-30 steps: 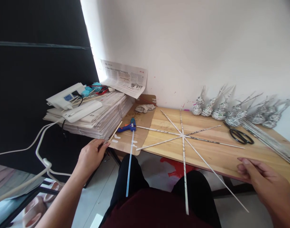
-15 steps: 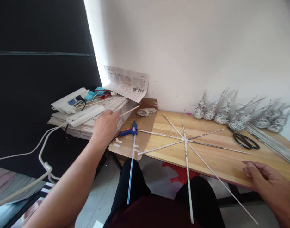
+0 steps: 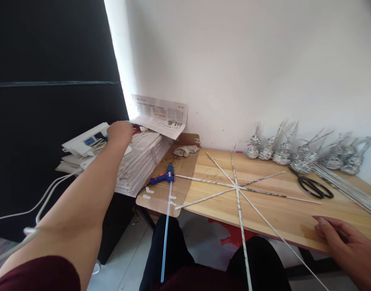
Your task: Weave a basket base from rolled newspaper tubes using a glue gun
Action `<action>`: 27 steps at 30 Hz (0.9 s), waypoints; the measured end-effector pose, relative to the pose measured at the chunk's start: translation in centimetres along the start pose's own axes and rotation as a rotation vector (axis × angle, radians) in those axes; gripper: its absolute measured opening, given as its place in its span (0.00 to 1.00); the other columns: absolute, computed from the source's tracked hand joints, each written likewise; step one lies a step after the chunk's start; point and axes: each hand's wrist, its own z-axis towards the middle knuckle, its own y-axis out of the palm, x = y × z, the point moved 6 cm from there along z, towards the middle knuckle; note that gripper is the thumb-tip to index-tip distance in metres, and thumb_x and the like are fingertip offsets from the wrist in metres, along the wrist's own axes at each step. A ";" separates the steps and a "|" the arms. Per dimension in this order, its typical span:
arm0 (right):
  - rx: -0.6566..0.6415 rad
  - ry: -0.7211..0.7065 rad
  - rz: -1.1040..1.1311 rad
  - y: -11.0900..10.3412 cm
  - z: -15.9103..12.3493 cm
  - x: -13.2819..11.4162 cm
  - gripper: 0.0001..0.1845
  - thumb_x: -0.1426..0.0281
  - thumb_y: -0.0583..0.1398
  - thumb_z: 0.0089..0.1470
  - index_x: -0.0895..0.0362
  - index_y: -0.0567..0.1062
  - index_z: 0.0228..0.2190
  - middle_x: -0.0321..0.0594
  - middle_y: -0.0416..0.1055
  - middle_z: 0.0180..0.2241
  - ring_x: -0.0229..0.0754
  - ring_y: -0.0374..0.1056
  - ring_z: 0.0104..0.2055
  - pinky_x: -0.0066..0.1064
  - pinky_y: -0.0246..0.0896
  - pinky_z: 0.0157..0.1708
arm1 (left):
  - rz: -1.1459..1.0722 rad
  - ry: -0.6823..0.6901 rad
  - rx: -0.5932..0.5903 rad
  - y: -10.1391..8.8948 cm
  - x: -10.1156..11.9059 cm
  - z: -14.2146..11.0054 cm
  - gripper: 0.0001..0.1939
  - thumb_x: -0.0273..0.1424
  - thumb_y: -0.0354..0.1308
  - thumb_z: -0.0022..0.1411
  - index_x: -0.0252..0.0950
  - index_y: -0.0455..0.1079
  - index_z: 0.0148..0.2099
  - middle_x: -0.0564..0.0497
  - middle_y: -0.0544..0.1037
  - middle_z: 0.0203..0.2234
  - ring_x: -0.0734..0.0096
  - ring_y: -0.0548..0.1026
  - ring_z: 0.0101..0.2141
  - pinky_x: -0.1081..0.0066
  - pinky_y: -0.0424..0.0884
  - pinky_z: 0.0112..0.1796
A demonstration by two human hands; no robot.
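My left hand (image 3: 120,132) reaches over the back of the newspaper stack (image 3: 145,157), beside a white power strip (image 3: 77,147). Its fingers are turned away, so what they hold, if anything, is hidden. My right hand (image 3: 344,238) rests loosely open at the table's front edge, thumb near the forefinger, with nothing visible in it. Between the hands, rolled-paper sticks crossed like a star (image 3: 237,187) lie on the wooden table, two hanging past its front edge. A blue glue gun (image 3: 164,177) with a long clear glue stick (image 3: 166,238) lies to their left.
Cardboard (image 3: 161,202) lies under the glue gun, with a crumpled cloth (image 3: 185,151) behind. Black-handled scissors (image 3: 315,186), a bundle of paper sticks (image 3: 349,190) and several woven paper gourds (image 3: 282,153) are at the right. White cords (image 3: 48,182) hang at the left.
My left hand has moved back and left, from beside the glue gun to the rear of the stack. The thin stick seen at its fingers is out of sight. My right hand stays put.
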 end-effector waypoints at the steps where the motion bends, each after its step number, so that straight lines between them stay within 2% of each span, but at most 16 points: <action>1: 0.009 0.002 0.010 0.0 0.1 0.1 0.21 0.46 0.55 0.40 0.44 0.77 0.30 0.44 0.79 0.32 0.60 0.72 0.33 0.44 0.62 0.29 | -0.047 0.012 0.032 -0.1 0.4 -0.6 0.16 0.33 0.53 0.64 0.31 0.78 0.46 0.34 0.79 0.44 0.44 0.75 0.48 0.52 0.69 0.47; 2: 0.025 0.000 0.023 0.0 0.1 0.2 0.19 0.47 0.56 0.40 0.43 0.77 0.29 0.44 0.79 0.31 0.59 0.72 0.33 0.44 0.62 0.30 | -0.172 0.064 0.050 -0.1 1.3 -1.6 0.17 0.35 0.53 0.65 0.33 0.78 0.47 0.38 0.81 0.42 0.50 0.76 0.45 0.56 0.70 0.46; 3: 0.039 -0.004 0.040 -0.1 0.1 0.2 0.18 0.47 0.57 0.39 0.42 0.77 0.28 0.44 0.79 0.31 0.59 0.73 0.34 0.45 0.62 0.31 | -0.398 0.114 0.026 0.2 2.2 -2.7 0.17 0.36 0.52 0.65 0.34 0.77 0.47 0.41 0.82 0.40 0.56 0.78 0.41 0.61 0.72 0.44; 4: 0.046 -0.008 0.067 -0.1 0.1 0.2 0.17 0.48 0.58 0.38 0.42 0.77 0.27 0.44 0.79 0.30 0.59 0.73 0.35 0.45 0.63 0.32 | -0.633 0.139 -0.047 0.9 3.2 -4.0 0.17 0.37 0.51 0.66 0.34 0.76 0.48 0.42 0.82 0.40 0.61 0.79 0.37 0.63 0.73 0.41; 6: 0.051 -0.021 0.133 -0.2 -0.1 0.0 0.15 0.49 0.59 0.38 0.42 0.77 0.27 0.43 0.79 0.30 0.59 0.74 0.37 0.46 0.64 0.34 | -1.007 0.177 -0.278 2.5 5.3 -7.0 0.18 0.40 0.55 0.64 0.34 0.74 0.50 0.43 0.81 0.40 0.66 0.79 0.33 0.67 0.73 0.36; 9: 0.040 -0.033 0.217 0.0 -0.4 -0.1 0.17 0.50 0.60 0.39 0.45 0.77 0.28 0.43 0.80 0.29 0.59 0.75 0.40 0.46 0.66 0.39 | -1.274 0.139 -0.478 4.1 7.2 -11.2 0.18 0.41 0.62 0.59 0.33 0.72 0.45 0.43 0.81 0.38 0.70 0.78 0.30 0.73 0.71 0.30; 13: 0.064 -0.086 0.272 0.3 -0.8 -0.1 0.21 0.51 0.59 0.43 0.51 0.78 0.34 0.43 0.79 0.29 0.57 0.76 0.42 0.44 0.67 0.43 | -1.396 0.053 -0.582 5.2 7.9 -14.7 0.16 0.38 0.66 0.56 0.33 0.71 0.42 0.44 0.81 0.35 0.71 0.78 0.29 0.77 0.67 0.23; 17: 0.109 -0.186 0.303 0.5 -1.3 -0.2 0.21 0.53 0.59 0.48 0.55 0.79 0.35 0.42 0.79 0.29 0.52 0.76 0.38 0.41 0.67 0.43 | -1.408 -0.022 -0.619 6.1 6.9 -17.3 0.18 0.38 0.69 0.53 0.34 0.72 0.43 0.49 0.81 0.31 0.71 0.78 0.31 0.75 0.72 0.29; 20: 0.115 -0.237 0.365 0.8 -1.4 -0.3 0.19 0.55 0.59 0.52 0.55 0.79 0.36 0.39 0.78 0.28 0.47 0.75 0.34 0.37 0.67 0.38 | -1.367 -0.061 -0.614 6.8 5.2 -18.9 0.22 0.39 0.74 0.44 0.34 0.76 0.40 0.49 0.81 0.30 0.71 0.78 0.33 0.77 0.74 0.30; 24: 0.120 -0.241 0.396 1.0 -1.5 -0.1 0.17 0.57 0.59 0.53 0.56 0.79 0.36 0.39 0.77 0.27 0.44 0.74 0.31 0.34 0.66 0.36 | -1.271 -0.195 -0.536 8.0 1.8 -20.6 0.22 0.39 0.77 0.33 0.39 0.79 0.33 0.51 0.83 0.35 0.67 0.80 0.36 0.76 0.77 0.32; 26: 0.122 -0.253 0.411 1.0 -1.6 -0.2 0.16 0.57 0.59 0.54 0.56 0.79 0.36 0.39 0.77 0.27 0.44 0.73 0.31 0.34 0.66 0.36 | -1.233 -0.229 -0.475 8.6 -0.2 -21.2 0.18 0.41 0.76 0.33 0.43 0.79 0.31 0.54 0.84 0.36 0.64 0.80 0.37 0.73 0.78 0.32; 27: 0.119 -0.258 0.416 1.0 -1.7 -0.3 0.16 0.57 0.59 0.54 0.56 0.78 0.35 0.39 0.77 0.27 0.44 0.73 0.31 0.34 0.66 0.36 | -1.195 -0.221 -0.480 9.1 -1.1 -21.5 0.16 0.42 0.75 0.37 0.46 0.79 0.31 0.56 0.84 0.35 0.64 0.81 0.38 0.71 0.79 0.34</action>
